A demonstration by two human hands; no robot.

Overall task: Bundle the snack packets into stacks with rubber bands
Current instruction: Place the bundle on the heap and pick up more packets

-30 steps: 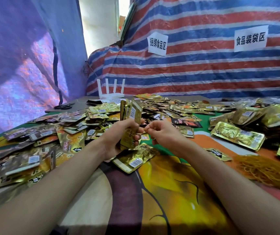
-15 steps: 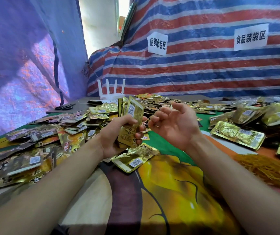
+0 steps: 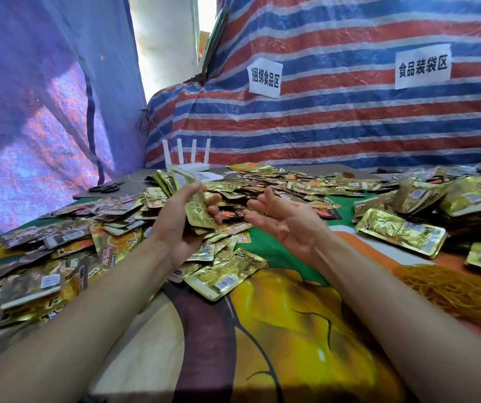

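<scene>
My left hand (image 3: 179,225) grips a small stack of gold snack packets (image 3: 197,212), tilted and blurred, above the loose packets on the table. My right hand (image 3: 284,221) is held palm up just to the right of it, fingers relaxed, with a thin rubber band (image 3: 271,206) lying across the fingers. Loose gold packets (image 3: 67,257) cover the left and far side of the table. A single gold packet (image 3: 227,274) lies flat just below my hands.
A heap of yellow rubber bands (image 3: 451,289) lies at the right. Larger gold packs (image 3: 402,234) pile up on the right. Black scissors (image 3: 106,187) and a white router (image 3: 191,161) sit at the far left. Striped tarpaulin (image 3: 349,126) walls the back.
My right hand opened and turned palm up, moving away to the right. My left hand tipped the stack over to the left and lowered it.
</scene>
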